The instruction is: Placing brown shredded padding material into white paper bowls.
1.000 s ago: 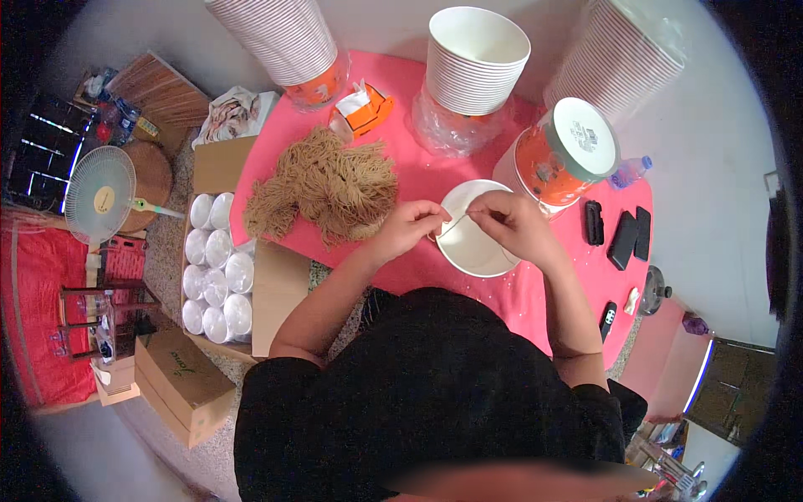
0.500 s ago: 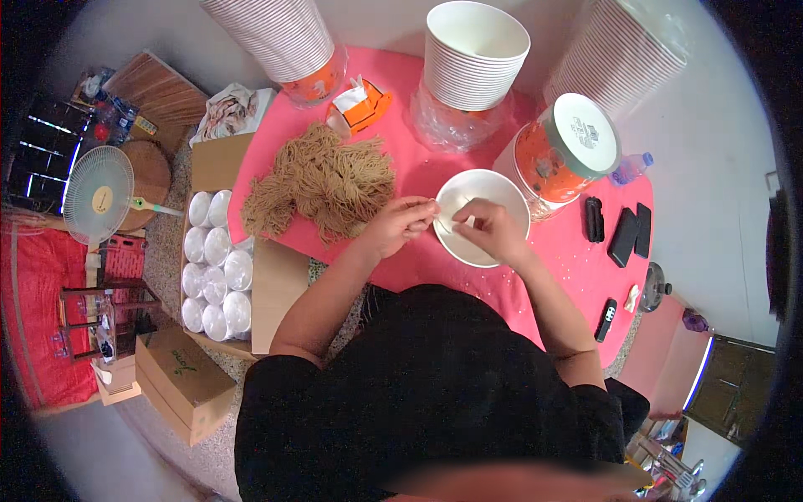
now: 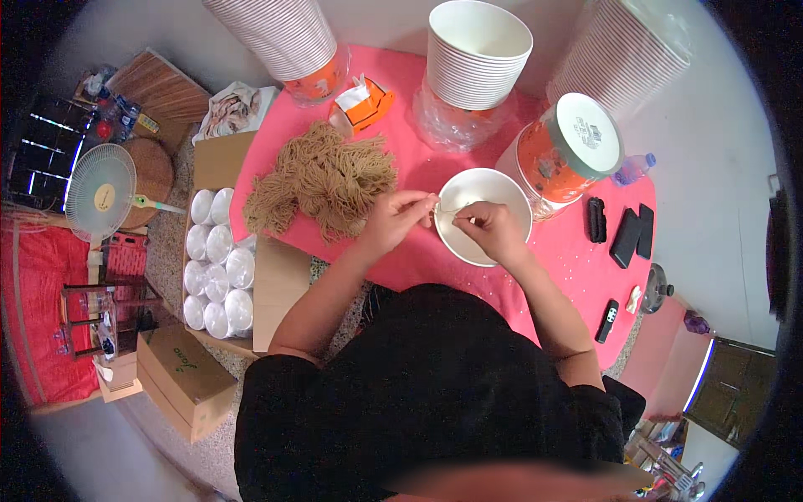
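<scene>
A short, thin, pale strand (image 3: pixel 448 210) runs between my two hands, over the rim of a white paper bucket (image 3: pixel 527 230). My left hand (image 3: pixel 401 222) pinches one end between thumb and fingertips, just left of the rim. At the other end, my right hand (image 3: pixel 492 230) grips it with curled fingers above the bucket's opening. Whether the strand is string or something else is too fine to tell. Beside my left hand lies a large loose heap of tan stringy strands (image 3: pixel 326 180).
Around the pink-covered table (image 3: pixel 401 272) stand stacked white buckets (image 3: pixel 477 79), an upturned orange bucket (image 3: pixel 556 159), a tissue pack (image 3: pixel 361 107), a bottle (image 3: pixel 636 170) and black phone-like slabs (image 3: pixel 625 238). Left of it sits a carton of wrapped white cups (image 3: pixel 219 244), with a fan (image 3: pixel 102 197) beyond.
My left hand's fingers have straightened somewhat, and the strand now shows stretched between both hands. My right hand has turned slightly at about the same spot.
</scene>
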Available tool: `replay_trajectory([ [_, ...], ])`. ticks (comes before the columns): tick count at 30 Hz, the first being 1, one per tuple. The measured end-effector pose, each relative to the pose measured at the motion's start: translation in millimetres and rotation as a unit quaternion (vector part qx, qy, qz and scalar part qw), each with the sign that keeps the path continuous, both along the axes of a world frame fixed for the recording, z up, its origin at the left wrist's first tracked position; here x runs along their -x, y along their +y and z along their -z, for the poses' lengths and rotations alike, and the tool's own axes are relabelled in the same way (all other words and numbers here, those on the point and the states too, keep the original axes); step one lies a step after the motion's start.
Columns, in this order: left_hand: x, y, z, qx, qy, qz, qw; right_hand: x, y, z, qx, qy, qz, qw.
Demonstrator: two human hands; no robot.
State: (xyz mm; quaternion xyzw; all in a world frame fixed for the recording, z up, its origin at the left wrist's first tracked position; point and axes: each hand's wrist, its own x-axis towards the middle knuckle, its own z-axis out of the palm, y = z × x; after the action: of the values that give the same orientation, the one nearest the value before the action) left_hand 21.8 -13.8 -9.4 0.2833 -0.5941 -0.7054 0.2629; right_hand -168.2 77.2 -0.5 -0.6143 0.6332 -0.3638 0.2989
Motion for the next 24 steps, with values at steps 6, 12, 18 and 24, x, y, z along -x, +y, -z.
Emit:
replay_trajectory([
  [6, 8.9, 6.9, -20.5, 0.162, -0.016, -0.007, 0.987, -1.5, -9.7, -14.4, 0.124, 0.169, -0.025, 0.977],
  [12, 6.4, -6.7, -6.3, 0.088, -0.045, -0.004, 0.995, 2.9, -8.0, -24.7, 0.198, 0.288, -0.086, 0.933],
  [18, -4.4, -12.0, 5.9, 0.133, -0.108, 0.026, 0.985, 9.1, -5.8, -35.1, 0.234, 0.350, -0.114, 0.900],
  [24, -4.0, -10.5, -2.2, 0.125, -0.109, 0.031, 0.986, 6.2, -7.8, -48.3, 0.247, 0.325, -0.144, 0.901],
])
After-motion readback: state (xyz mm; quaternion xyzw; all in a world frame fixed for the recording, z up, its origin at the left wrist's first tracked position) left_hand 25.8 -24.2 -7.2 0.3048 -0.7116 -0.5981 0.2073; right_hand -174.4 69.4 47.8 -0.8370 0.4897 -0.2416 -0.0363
